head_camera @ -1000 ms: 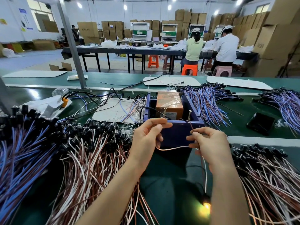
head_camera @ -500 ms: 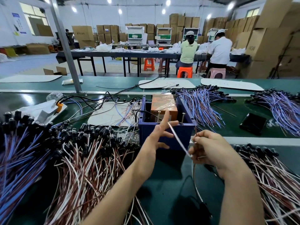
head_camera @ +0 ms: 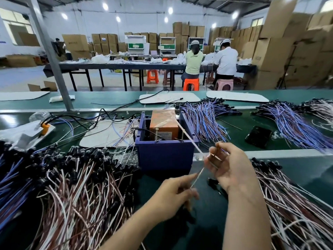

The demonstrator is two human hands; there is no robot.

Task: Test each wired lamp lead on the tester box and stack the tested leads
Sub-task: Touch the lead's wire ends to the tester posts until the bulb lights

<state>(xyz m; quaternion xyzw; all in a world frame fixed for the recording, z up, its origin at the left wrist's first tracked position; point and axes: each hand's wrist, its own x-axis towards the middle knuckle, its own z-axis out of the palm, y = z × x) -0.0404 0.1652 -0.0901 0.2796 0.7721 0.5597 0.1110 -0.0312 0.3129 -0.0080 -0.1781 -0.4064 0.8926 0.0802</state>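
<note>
The purple tester box (head_camera: pixel 164 154) stands mid-bench with an orange unit (head_camera: pixel 164 121) inside and two metal pins on its front rim. One white lamp lead (head_camera: pixel 189 138) slants in the air over the box's right corner. My right hand (head_camera: pixel 228 165) pinches it just right of the box. Lower down, in front of the box, my left hand (head_camera: pixel 173 197) pinches the same lead between thumb and fingers. A dark part (head_camera: pixel 215 184), perhaps the lead's socket, lies under my right hand. The lead touches neither pin.
A heap of brown and white leads (head_camera: pixel 81 186) with black sockets fills the left; another heap (head_camera: pixel 288 204) lies on the right. Blue leads (head_camera: pixel 203 116) lie behind the box. A black phone (head_camera: pixel 257 136) lies right of them. A steel post (head_camera: pixel 52 56) rises at the back left.
A second ago both hands held the lead's ends at the tester pins and its lamp glowed. The lead has come off the pins, the glow is gone, and my left hand dropped lower.
</note>
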